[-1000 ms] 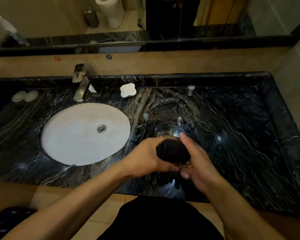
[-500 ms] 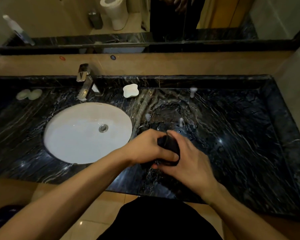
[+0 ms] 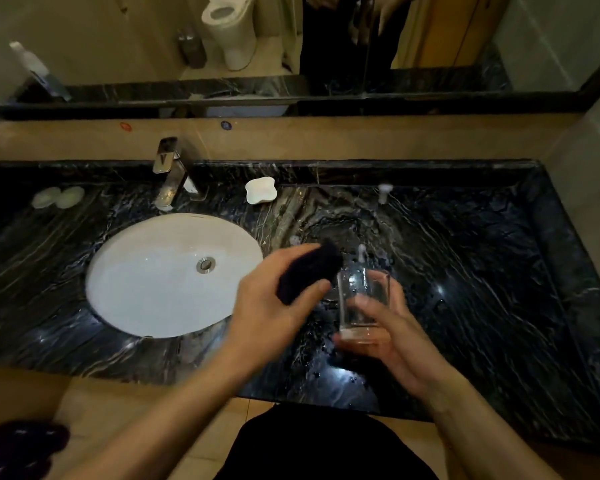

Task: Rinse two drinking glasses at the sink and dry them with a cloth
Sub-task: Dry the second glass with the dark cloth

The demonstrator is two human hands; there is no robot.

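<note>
My right hand (image 3: 392,341) grips a clear drinking glass (image 3: 362,301) upright, fingers curled round its base, above the wet black marble counter (image 3: 482,289). My left hand (image 3: 271,306) holds a bunched dark cloth (image 3: 309,271) just left of the glass rim, apart from the glass. A second glass (image 3: 329,237) stands on the counter behind the cloth, mostly hidden. The white oval sink (image 3: 160,282) lies to the left with its chrome tap (image 3: 172,171) behind it.
A white soap dish (image 3: 260,190) sits behind the sink's right edge. Two pale round soaps (image 3: 58,197) lie at the far left. A small white stopper (image 3: 383,192) stands near the back wall. A mirror runs above the counter. Dark slippers (image 3: 18,448) lie on the floor, lower left.
The cloth was pressed into the glass between both hands. My left hand has now pulled the cloth out and up to the left, leaving the glass bare in my right hand.
</note>
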